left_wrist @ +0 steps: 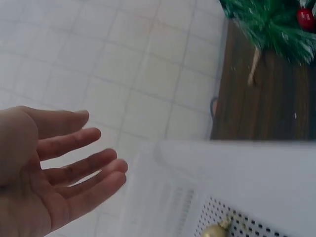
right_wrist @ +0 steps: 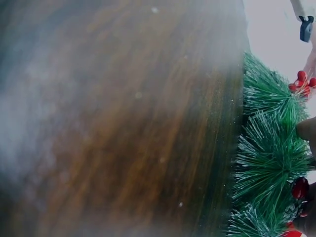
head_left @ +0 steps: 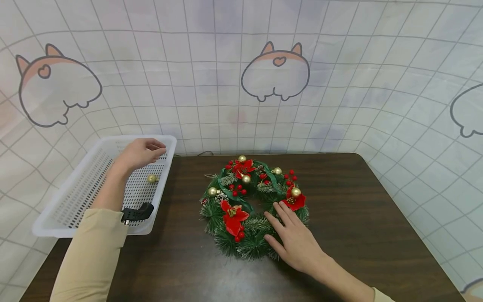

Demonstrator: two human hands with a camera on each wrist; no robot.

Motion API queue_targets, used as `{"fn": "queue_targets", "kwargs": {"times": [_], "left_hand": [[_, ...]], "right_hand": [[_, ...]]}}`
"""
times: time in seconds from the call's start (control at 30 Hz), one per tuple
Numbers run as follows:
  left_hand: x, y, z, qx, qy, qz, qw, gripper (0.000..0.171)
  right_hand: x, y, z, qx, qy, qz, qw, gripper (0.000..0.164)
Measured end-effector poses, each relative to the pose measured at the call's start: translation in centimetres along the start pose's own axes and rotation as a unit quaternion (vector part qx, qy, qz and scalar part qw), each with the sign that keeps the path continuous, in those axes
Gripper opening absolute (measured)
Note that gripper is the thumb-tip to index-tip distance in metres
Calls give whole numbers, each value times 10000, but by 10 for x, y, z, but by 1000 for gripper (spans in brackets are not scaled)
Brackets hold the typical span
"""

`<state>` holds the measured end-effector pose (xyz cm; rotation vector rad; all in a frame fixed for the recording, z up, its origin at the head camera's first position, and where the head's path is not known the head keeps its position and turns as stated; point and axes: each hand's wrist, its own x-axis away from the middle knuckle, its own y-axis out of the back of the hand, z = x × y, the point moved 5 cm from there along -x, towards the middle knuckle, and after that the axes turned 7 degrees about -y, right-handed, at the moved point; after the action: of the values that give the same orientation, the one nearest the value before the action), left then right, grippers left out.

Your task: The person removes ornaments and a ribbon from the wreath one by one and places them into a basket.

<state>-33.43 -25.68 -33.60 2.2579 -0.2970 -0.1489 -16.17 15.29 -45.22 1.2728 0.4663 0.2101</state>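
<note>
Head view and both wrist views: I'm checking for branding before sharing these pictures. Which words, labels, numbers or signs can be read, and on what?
None: no readable text in any view.
Wall covering: only grid lines and cartoon animal drawings with heart shapes, no lettering.
White basket and wreath: no visible label or tag.
Black wrist device: any marking would be too small to read.

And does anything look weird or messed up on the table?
Nothing looks spilled or broken. The only slightly odd thing: one gold ball lies in the white basket, while other gold balls sit on the wreath.
</note>
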Motion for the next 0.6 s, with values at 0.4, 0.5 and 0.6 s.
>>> {"fn": "queue_targets", "kwargs": {"times": [0.4, 0.5, 0.6], "left_hand": [[10, -10, -37, 472, -409, -439, 9971, 42], [14, -16, -42, 491, -494, -539, 9961, 38], [16, -26, -47, 634, -635, -589, 9942, 37]], "right_hand": [[-1, 0, 0, 13, 16, -12, 10000, 61], [-2, 0, 1, -7, 11, 4, 10000, 61], [-2, 1, 1, -1, 0, 19, 10000, 61]]}}
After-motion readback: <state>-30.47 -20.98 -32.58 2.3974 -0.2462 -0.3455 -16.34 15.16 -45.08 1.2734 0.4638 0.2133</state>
